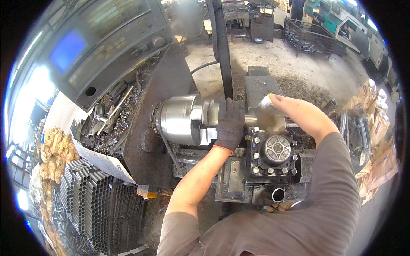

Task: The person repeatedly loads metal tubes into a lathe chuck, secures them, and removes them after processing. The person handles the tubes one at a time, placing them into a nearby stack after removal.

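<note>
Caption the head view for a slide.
Gloved left hand grips a metal workpiece at the lathe chuck; bare right hand works beside it.

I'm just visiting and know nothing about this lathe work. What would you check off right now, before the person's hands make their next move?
1. Left hand gloved and gripping the metal workpiece beside the chuck: ok.
2. Right hand protected: not ok, it is bare and blurred, resting near the part's outer end.
3. Chuck at rest: cannot tell from one picture.
4. Tool post apart from both hands: ok, it sits just below them.
5. Swarf tray tidy: not ok, tools and metal chips are heaped there.
6. Control panel state: cannot tell.
</note>
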